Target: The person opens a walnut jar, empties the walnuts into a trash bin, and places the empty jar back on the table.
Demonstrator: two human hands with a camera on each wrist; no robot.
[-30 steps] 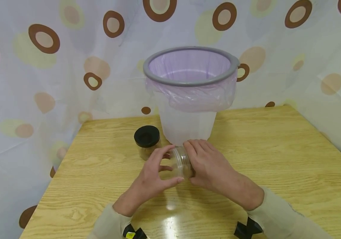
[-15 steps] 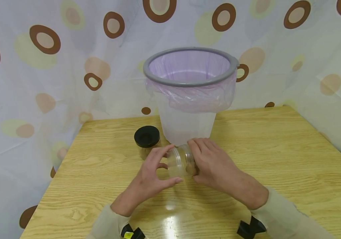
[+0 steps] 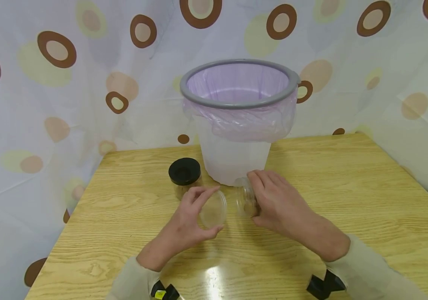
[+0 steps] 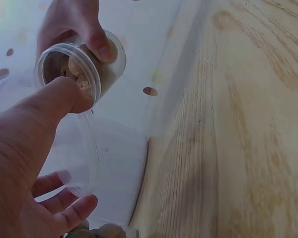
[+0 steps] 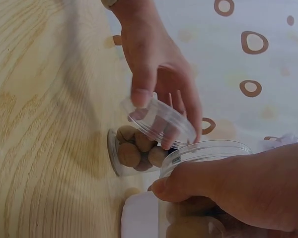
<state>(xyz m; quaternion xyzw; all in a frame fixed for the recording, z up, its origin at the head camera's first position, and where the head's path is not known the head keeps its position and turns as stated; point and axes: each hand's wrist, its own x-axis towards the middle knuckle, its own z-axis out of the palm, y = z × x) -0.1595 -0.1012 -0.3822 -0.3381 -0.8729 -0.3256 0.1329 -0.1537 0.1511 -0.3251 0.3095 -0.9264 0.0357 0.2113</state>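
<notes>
A clear round lid (image 3: 214, 210) is held by its edges between the thumb and fingers of my left hand (image 3: 182, 223). To the right of it, my right hand (image 3: 279, 204) grips a clear jar (image 3: 243, 198) lying on its side, its mouth uncovered and facing the lid. Lid and jar are apart. Brown pieces show inside the jar's mouth (image 4: 64, 52) in the left wrist view. Just beyond my left hand stands a second jar (image 5: 136, 171) holding several brown, nut-like balls (image 5: 129, 154). A black lid (image 3: 185, 171) tops that jar.
Behind the jars stands a whitish bin (image 3: 234, 162) with a grey rim (image 3: 236, 106) and a pink liner bag (image 3: 251, 125). A wooden table (image 3: 349, 200) lies under everything. A patterned cloth (image 3: 86, 125) hangs behind and at the sides.
The lid has come away from the jar. My right hand has moved right with the jar, while my left hand, holding the lid, has shifted slightly left.
</notes>
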